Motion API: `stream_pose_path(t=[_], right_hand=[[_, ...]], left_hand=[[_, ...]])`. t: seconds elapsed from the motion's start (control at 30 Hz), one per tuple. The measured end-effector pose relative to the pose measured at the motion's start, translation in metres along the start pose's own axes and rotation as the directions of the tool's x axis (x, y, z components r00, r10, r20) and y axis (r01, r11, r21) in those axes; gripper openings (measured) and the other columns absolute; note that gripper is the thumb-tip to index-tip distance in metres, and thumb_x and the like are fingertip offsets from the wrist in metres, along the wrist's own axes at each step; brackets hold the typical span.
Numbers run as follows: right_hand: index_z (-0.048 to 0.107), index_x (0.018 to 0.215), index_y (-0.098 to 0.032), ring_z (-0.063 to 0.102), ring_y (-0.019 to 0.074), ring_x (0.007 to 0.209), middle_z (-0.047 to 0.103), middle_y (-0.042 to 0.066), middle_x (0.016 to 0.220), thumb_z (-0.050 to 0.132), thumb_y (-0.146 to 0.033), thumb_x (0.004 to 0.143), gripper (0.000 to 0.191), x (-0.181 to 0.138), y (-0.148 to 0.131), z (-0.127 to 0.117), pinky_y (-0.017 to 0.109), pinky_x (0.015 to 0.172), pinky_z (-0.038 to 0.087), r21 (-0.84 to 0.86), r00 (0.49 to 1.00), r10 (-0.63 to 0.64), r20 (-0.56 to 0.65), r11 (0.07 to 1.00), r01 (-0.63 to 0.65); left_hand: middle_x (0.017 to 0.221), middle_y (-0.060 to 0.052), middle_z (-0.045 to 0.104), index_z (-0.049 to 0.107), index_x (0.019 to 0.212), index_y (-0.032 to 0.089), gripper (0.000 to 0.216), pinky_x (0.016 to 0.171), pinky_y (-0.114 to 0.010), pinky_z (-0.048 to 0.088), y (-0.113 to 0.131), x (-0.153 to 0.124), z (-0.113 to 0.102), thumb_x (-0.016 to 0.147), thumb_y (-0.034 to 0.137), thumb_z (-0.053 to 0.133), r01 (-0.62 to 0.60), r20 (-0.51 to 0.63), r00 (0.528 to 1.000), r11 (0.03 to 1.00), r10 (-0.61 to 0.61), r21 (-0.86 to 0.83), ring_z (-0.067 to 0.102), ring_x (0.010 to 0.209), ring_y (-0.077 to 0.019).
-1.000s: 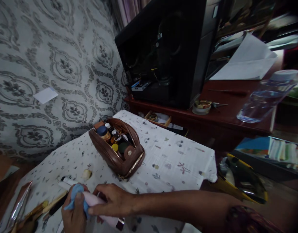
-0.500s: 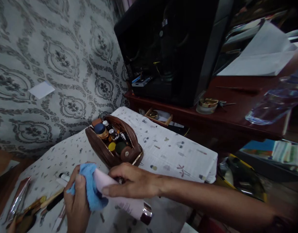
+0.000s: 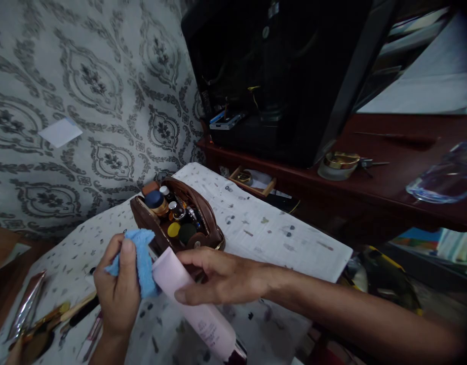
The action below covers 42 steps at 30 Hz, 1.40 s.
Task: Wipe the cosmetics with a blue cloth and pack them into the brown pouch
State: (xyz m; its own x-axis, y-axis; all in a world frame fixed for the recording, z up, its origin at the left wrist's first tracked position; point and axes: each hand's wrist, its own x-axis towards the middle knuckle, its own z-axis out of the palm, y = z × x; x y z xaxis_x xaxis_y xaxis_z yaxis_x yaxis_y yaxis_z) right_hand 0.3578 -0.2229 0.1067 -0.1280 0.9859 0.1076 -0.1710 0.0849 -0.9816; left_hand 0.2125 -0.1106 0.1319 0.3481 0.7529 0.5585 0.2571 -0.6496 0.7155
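My left hand (image 3: 117, 289) is closed round a blue cloth (image 3: 141, 263), thumb on top. In my right hand (image 3: 222, 279) is a pale pink squeeze tube (image 3: 206, 324) with a shiny metallic cap, held between thumb and fingers. The tube slants, its flat end up beside the cloth and its cap toward the lower right. Just beyond my hands stands an open brown cosmetic bag (image 3: 214, 218), filled with several small bottles and jars. On the cloth-covered table, left of my left hand, lie several makeup brushes (image 3: 76, 309) and a shiny pinkish tube (image 3: 26, 304).
A patterned white cloth (image 3: 279, 228) covers the table. Behind it a dark red desk (image 3: 393, 177) bears a black television (image 3: 279, 91), a gold-lidded jar (image 3: 339, 165) and a clear plastic bottle (image 3: 442, 175). A small drawer (image 3: 256, 182) stands open below. Patterned wallpaper rises at left.
The pink tube has turned more steeply, cap end lower, and more of its flat end shows. The blue cloth has come off the tube's end, raised slightly. The view has shifted a little.
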Motion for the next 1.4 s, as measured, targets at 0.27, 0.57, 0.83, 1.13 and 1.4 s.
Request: stream_pose_path(t=[0.27, 0.57, 0.83, 1.13, 1.4], right_hand=[[0.059, 0.104, -0.014, 0.055, 0.0073, 0.059, 0.059, -0.002, 0.077, 0.066, -0.041, 0.089, 0.032, -0.003, -0.007, -0.016, 0.018, 0.054, 0.048, 0.152, 0.996, -0.069, -0.060, 0.985, 0.078], [0.056, 0.089, -0.018, 0.058, 0.0108, 0.071, 0.058, -0.001, 0.079, 0.056, -0.043, 0.097, 0.026, 0.038, -0.063, -0.047, 0.022, 0.064, 0.051, -0.346, 0.762, -0.536, -0.363, 0.837, 0.423], [0.060, 0.077, -0.014, 0.049, 0.0115, 0.070, 0.056, -0.001, 0.071, 0.053, -0.020, 0.095, 0.020, 0.114, -0.056, -0.067, 0.023, 0.067, 0.035, -0.843, 0.861, -0.490, -0.133, 0.513, 0.162], [0.067, 0.084, -0.014, 0.052, 0.0133, 0.073, 0.060, 0.002, 0.074, 0.053, -0.020, 0.096, 0.019, 0.154, -0.043, -0.069, 0.024, 0.068, 0.033, -0.921, 0.964, -0.253, -0.078, 0.388, 0.027], [0.071, 0.093, -0.014, 0.062, 0.0188, 0.078, 0.072, 0.010, 0.091, 0.054, -0.008, 0.086, 0.020, 0.168, -0.040, -0.072, 0.026, 0.063, 0.037, -0.975, 0.982, -0.157, -0.102, 0.211, -0.067]], left_hand=[[0.108, -0.008, 0.072, 0.064, 0.096, 0.019, 0.021, 0.092, -0.035, 0.050, -0.038, 0.030, -0.004, 0.098, 0.030, 0.047, -0.653, 0.373, 0.747, 0.711, 0.550, 0.260, 0.063, 0.109, -0.0233], [0.108, -0.010, 0.072, 0.063, 0.110, 0.016, 0.019, 0.094, -0.031, 0.053, -0.061, 0.018, -0.009, 0.096, 0.016, 0.050, -0.665, 0.330, 0.735, 0.726, 0.593, 0.175, 0.065, 0.110, -0.0202], [0.115, -0.012, 0.069, 0.059, 0.123, 0.014, 0.029, 0.096, -0.034, 0.052, -0.069, 0.012, -0.008, 0.095, 0.014, 0.050, -0.635, 0.296, 0.761, 0.755, 0.577, 0.160, 0.064, 0.114, -0.0211], [0.115, -0.011, 0.069, 0.060, 0.124, 0.016, 0.029, 0.092, -0.031, 0.054, -0.065, 0.013, -0.007, 0.097, 0.019, 0.049, -0.603, 0.301, 0.785, 0.780, 0.542, 0.168, 0.064, 0.114, -0.0210], [0.117, -0.012, 0.070, 0.061, 0.124, 0.016, 0.031, 0.095, -0.034, 0.054, -0.072, 0.014, -0.007, 0.095, 0.018, 0.051, -0.578, 0.301, 0.797, 0.806, 0.523, 0.131, 0.063, 0.115, -0.0221]])
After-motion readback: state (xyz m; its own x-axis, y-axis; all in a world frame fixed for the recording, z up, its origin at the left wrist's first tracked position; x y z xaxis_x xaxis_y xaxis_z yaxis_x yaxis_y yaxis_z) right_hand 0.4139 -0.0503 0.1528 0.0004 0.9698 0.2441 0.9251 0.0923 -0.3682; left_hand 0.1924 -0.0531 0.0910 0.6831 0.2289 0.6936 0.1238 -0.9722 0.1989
